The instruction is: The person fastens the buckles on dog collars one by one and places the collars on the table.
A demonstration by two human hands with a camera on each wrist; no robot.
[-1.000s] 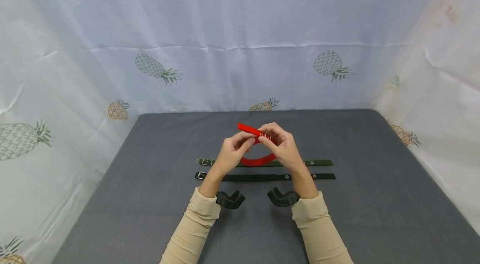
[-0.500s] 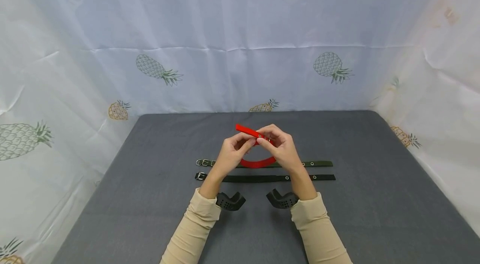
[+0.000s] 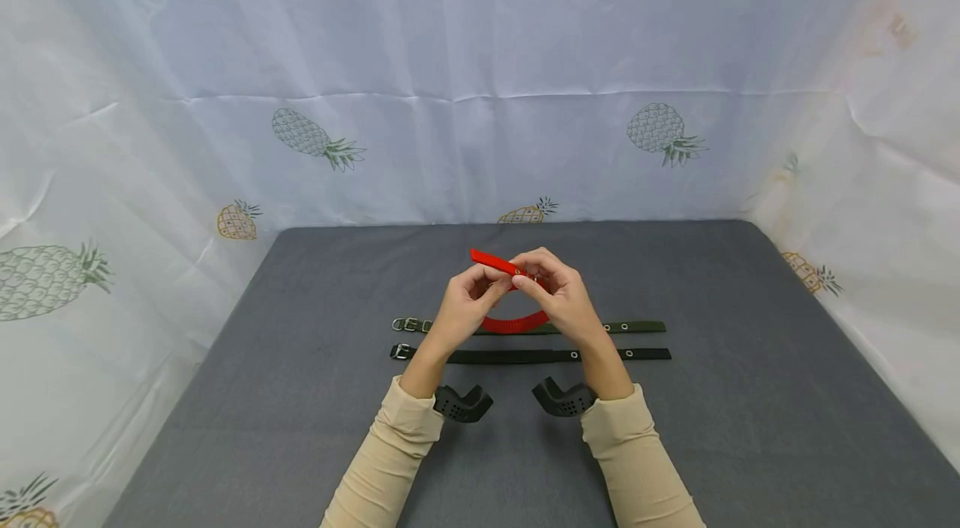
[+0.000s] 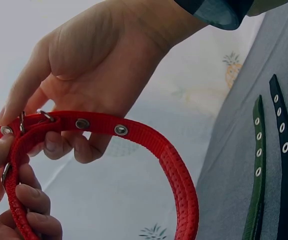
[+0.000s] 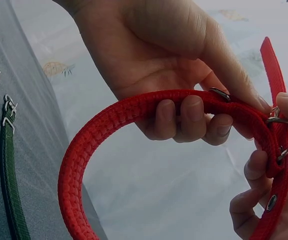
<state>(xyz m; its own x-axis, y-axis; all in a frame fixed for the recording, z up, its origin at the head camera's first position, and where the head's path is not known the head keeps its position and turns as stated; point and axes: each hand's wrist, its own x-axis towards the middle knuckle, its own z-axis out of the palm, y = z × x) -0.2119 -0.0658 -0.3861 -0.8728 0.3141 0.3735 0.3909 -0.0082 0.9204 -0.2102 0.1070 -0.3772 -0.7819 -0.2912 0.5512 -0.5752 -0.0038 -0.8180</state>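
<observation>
Both hands hold a red buckled collar, looped into a ring above the table. Its red free end (image 3: 491, 261) points up and left. My left hand (image 4: 93, 65) grips the strap part with metal eyelets; its thumb lies by the buckle in the left wrist view. My right hand (image 5: 159, 50) curls several fingers round the padded part (image 5: 83, 165) and has its thumb near the buckle (image 5: 279, 120). The strap runs through the metal buckle, and an eyelet (image 4: 6, 130) shows just past it between the two thumbs. Some fingers are hidden behind the collar.
On the grey table (image 3: 315, 428) a green collar (image 3: 637, 326) and a black collar (image 3: 510, 356) lie flat and parallel under the hands, buckles to the left. A white curtain with pineapples (image 3: 480, 153) hangs behind the table. Black mounts (image 3: 462, 403) sit on both wrists.
The red collar's free end has shifted slightly to the left. Both hands keep hold of the collar in nearly the same place, and the two collars on the table lie as before.
</observation>
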